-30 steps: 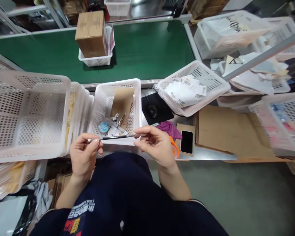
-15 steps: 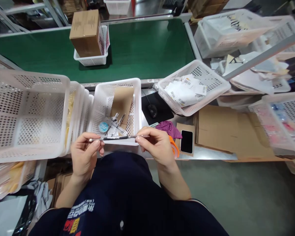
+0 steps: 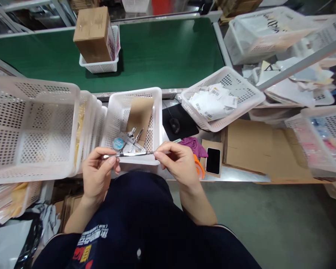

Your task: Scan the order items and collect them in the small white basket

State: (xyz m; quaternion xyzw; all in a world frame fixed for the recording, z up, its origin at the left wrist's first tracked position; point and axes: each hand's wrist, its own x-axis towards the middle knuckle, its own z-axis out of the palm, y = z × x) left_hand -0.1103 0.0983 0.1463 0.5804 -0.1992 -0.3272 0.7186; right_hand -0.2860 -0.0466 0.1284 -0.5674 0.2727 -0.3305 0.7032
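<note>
A thin metal stick tool (image 3: 131,154) lies level between my two hands, just in front of a small white basket (image 3: 156,112). My left hand (image 3: 98,175) pinches its left end between thumb and fingers. My right hand (image 3: 177,164) pinches its right end the same way. Inside the basket lie a brown card (image 3: 140,114), a round blue tin (image 3: 118,143) and a few small metal tools (image 3: 134,136).
A large white basket (image 3: 30,127) and stacked baskets stand at the left. On the green belt (image 3: 168,52) sits a basket with a cardboard box (image 3: 93,33). To the right lie a mouse (image 3: 174,125), a phone (image 3: 212,160), purple cloth (image 3: 193,145), a basket of labels (image 3: 221,97) and flat cardboard (image 3: 257,149).
Both hands have kept hold of the tool, the left fingers now closer over its tip. The basket with the cardboard box has moved left along the belt.
</note>
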